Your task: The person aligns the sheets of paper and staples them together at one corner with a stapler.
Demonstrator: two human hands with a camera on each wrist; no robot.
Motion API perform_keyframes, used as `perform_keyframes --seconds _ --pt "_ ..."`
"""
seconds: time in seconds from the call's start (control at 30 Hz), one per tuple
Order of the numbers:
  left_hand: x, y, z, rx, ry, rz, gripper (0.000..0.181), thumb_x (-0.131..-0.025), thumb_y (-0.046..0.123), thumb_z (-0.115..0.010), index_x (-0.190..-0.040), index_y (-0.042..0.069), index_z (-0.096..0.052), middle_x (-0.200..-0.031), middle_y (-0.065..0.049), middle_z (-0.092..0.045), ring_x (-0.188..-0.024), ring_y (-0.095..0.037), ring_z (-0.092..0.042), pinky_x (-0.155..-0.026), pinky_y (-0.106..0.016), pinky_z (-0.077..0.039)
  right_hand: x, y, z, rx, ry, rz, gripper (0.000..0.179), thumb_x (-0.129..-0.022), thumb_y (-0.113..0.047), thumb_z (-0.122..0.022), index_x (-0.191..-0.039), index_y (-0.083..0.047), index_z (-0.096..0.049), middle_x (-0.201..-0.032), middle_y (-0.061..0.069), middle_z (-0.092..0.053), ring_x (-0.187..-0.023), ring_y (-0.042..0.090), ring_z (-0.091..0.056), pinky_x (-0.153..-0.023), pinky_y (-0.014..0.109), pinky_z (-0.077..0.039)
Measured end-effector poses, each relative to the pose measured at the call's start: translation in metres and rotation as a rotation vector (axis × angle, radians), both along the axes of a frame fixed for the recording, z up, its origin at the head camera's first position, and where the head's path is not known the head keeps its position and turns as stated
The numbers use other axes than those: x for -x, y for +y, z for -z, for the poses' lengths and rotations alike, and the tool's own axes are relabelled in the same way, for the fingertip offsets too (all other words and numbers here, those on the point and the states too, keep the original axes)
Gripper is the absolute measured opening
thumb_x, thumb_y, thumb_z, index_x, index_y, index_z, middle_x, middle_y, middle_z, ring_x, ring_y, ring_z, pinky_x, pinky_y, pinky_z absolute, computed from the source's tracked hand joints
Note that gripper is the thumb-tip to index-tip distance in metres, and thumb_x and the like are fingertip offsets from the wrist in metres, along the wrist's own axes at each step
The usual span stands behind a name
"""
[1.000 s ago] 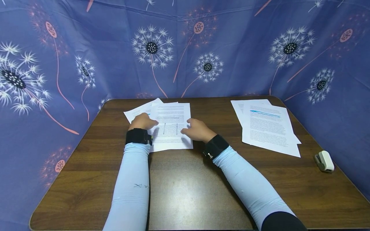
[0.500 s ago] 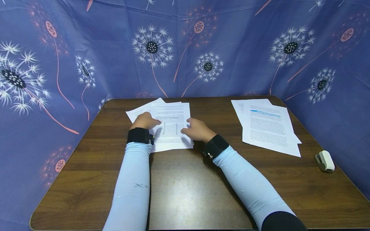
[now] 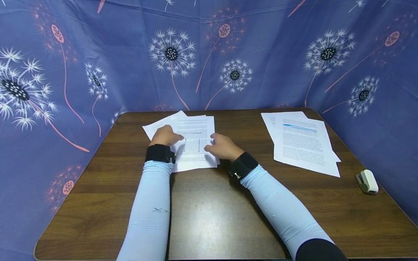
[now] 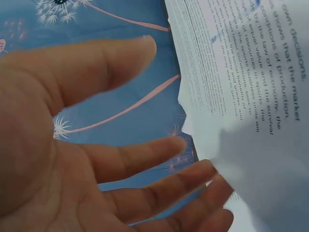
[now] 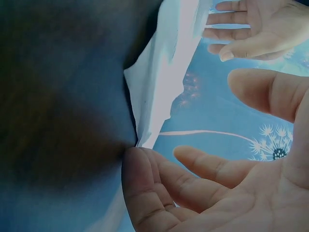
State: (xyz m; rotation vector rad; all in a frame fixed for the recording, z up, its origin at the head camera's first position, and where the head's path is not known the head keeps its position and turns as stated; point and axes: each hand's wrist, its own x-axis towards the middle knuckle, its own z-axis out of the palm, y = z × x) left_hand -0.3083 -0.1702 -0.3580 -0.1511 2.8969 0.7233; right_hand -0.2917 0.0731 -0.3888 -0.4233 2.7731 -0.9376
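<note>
Printed sheets of paper [image 3: 194,157] lie in an uneven stack at the back left of the table, with another sheet [image 3: 153,127] sticking out at an angle on the left. Over the left side of the stack is my left hand [image 3: 166,135]. In the left wrist view its thumb stands apart, and its extended fingers [image 4: 149,193] touch the paper's edge. My right hand [image 3: 224,146] is at the right edge. Seen from the right wrist, its fingertips [image 5: 136,162] meet the paper edge while the thumb [image 5: 256,87] stays away from the paper.
A second group of overlapping printed sheets [image 3: 303,148], the top one marked with a blue stroke, lies at the back right. Near the table's right edge sits a small white and grey stapler-like device [image 3: 367,181]. Dandelion-patterned blue cloth [image 3: 202,87] hangs behind the wooden table [image 3: 209,217].
My left hand has moved slightly right, and the angled sheet has shifted right with it. A little more of the lower sheets shows at the stack's right corner. My right hand stays in place.
</note>
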Motion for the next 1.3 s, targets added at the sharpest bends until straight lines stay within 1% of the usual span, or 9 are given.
perform_keyframes --seconds 0.17,0.43,0.5,0.6,0.67,0.7,0.93,1.1,1.3 --pt "0.004 -0.001 0.001 -0.013 0.114 -0.043 0.05 -0.088 0.022 -0.072 -0.125 -0.01 -0.061 -0.115 -0.025 -0.068 -0.096 -0.034 -0.061 -0.091 -0.049 -0.053 0.0 0.001 0.0 0.01 0.0 -0.001 0.069 -0.095 -0.034 -0.064 -0.15 0.004 -0.045 -0.15 0.021 -0.054 -0.135 0.031 -0.053 -0.113 0.047 -0.044" --pt "0.008 -0.004 0.002 -0.016 0.195 -0.069 0.035 -0.086 0.004 -0.054 -0.116 -0.009 -0.067 -0.112 -0.026 -0.071 -0.092 -0.034 -0.061 -0.083 -0.048 -0.053 0.003 0.003 0.002 0.024 0.021 -0.003 0.068 -0.095 -0.033 -0.065 -0.15 0.004 -0.047 -0.15 0.019 -0.055 -0.137 0.03 -0.052 -0.114 0.047 -0.042" --pt "0.008 -0.004 0.002 -0.006 0.201 -0.065 0.022 -0.085 0.004 -0.053 -0.096 -0.005 -0.069 -0.09 -0.019 -0.07 -0.077 -0.028 -0.055 -0.069 -0.041 -0.05 0.003 0.004 0.002 0.027 0.02 -0.001 0.069 -0.095 -0.034 -0.064 -0.15 0.003 -0.047 -0.15 0.019 -0.055 -0.139 0.031 -0.051 -0.115 0.047 -0.041" --pt "0.008 -0.005 0.002 -0.004 0.22 -0.052 0.019 -0.082 0.002 -0.052 -0.064 0.004 -0.053 -0.059 -0.004 -0.046 -0.058 -0.018 -0.036 -0.052 -0.031 -0.032 0.004 0.005 0.003 0.028 0.021 0.001 0.068 -0.095 -0.034 -0.064 -0.149 0.003 -0.047 -0.15 0.019 -0.055 -0.14 0.032 -0.051 -0.115 0.047 -0.041" --pt "0.008 -0.005 0.001 -0.018 0.217 -0.043 0.031 -0.08 0.0 -0.05 -0.056 0.012 -0.035 -0.056 0.003 -0.024 -0.056 -0.016 -0.023 -0.05 -0.029 -0.02 0.005 0.006 0.003 0.028 0.021 0.006 0.067 -0.095 -0.033 -0.064 -0.149 0.003 -0.048 -0.15 0.02 -0.055 -0.14 0.032 -0.051 -0.115 0.048 -0.041" --pt "0.009 -0.006 0.001 -0.022 0.221 -0.037 0.033 -0.08 -0.001 -0.05 -0.055 0.014 -0.033 -0.055 0.004 -0.022 -0.055 -0.016 -0.023 -0.049 -0.028 -0.02 0.005 0.007 0.002 0.027 0.019 0.01 0.067 -0.095 -0.033 -0.064 -0.149 0.003 -0.048 -0.15 0.02 -0.054 -0.14 0.032 -0.05 -0.115 0.048 -0.041" --pt "0.01 -0.005 0.0 -0.052 0.194 -0.025 0.018 -0.085 0.003 -0.047 -0.068 0.009 -0.045 -0.074 -0.009 -0.049 -0.075 -0.029 -0.05 -0.06 -0.034 -0.036 0.01 0.014 0.003 0.035 0.001 0.055 0.069 -0.095 -0.035 -0.063 -0.15 0.003 -0.045 -0.153 0.02 -0.052 -0.143 0.033 -0.048 -0.117 0.049 -0.039" --pt "0.009 -0.005 -0.007 -0.121 0.201 0.0 0.007 -0.084 0.004 -0.045 -0.081 0.005 -0.052 -0.082 -0.011 -0.05 -0.077 -0.028 -0.05 -0.061 -0.034 -0.036 0.015 0.024 -0.001 0.053 -0.017 0.103 0.071 -0.095 -0.037 -0.06 -0.15 0.005 -0.044 -0.149 0.019 -0.054 -0.131 0.031 -0.054 -0.109 0.048 -0.046" --pt "0.005 -0.003 -0.018 -0.28 0.212 0.025 0.02 -0.09 0.007 -0.048 -0.104 -0.001 -0.061 -0.085 -0.01 -0.05 -0.077 -0.026 -0.048 -0.064 -0.035 -0.039 0.02 0.038 -0.012 0.121 -0.036 0.202 0.063 -0.095 -0.038 -0.059 -0.142 0.002 -0.049 -0.133 0.016 -0.061 -0.11 0.029 -0.058 -0.09 0.042 -0.05"
